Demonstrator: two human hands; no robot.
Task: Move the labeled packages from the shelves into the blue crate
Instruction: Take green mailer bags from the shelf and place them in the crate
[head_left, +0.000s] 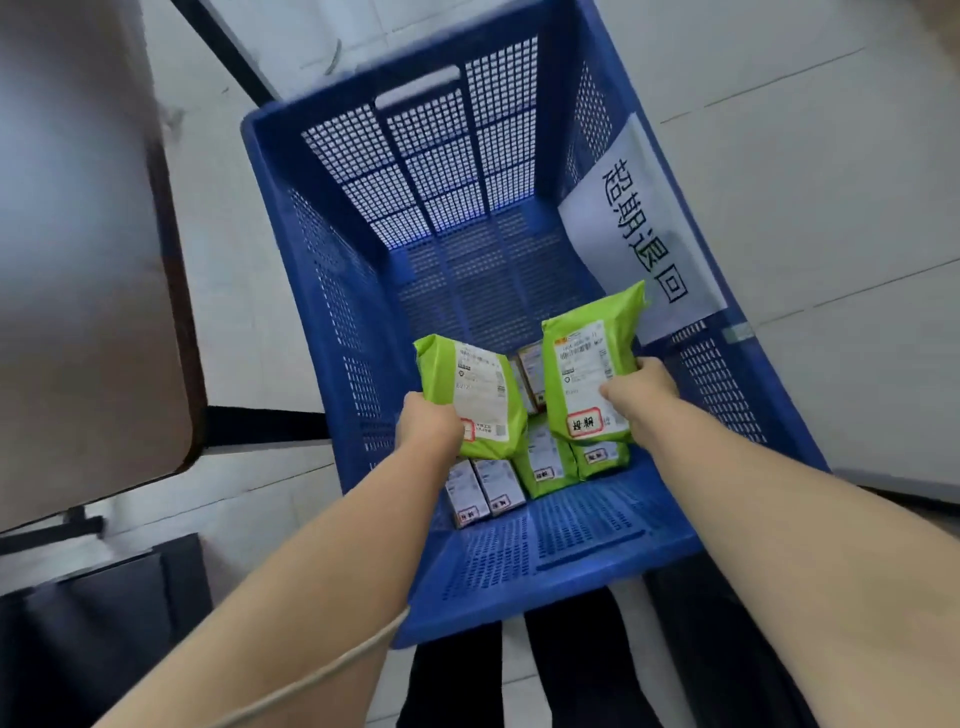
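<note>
Both my hands reach down into the blue crate (332, 249), a perforated plastic bin on the floor. My left hand (427, 423) grips a green labeled package (467, 389) by its lower left corner. My right hand (640, 391) holds a second green labeled package (587, 364), upright, with a red-framed stamp on its label. Beneath them on the crate's floor lie more green packages (545, 465) and two small grey boxes (485, 491), each with a red stamp. Another small box (530, 371) shows between the two held packages.
A white paper sign (641, 236) with black characters hangs on the crate's right wall. A brown tabletop (78, 260) juts in at the left. A dark box (93, 639) sits at lower left. Pale tiled floor surrounds the crate.
</note>
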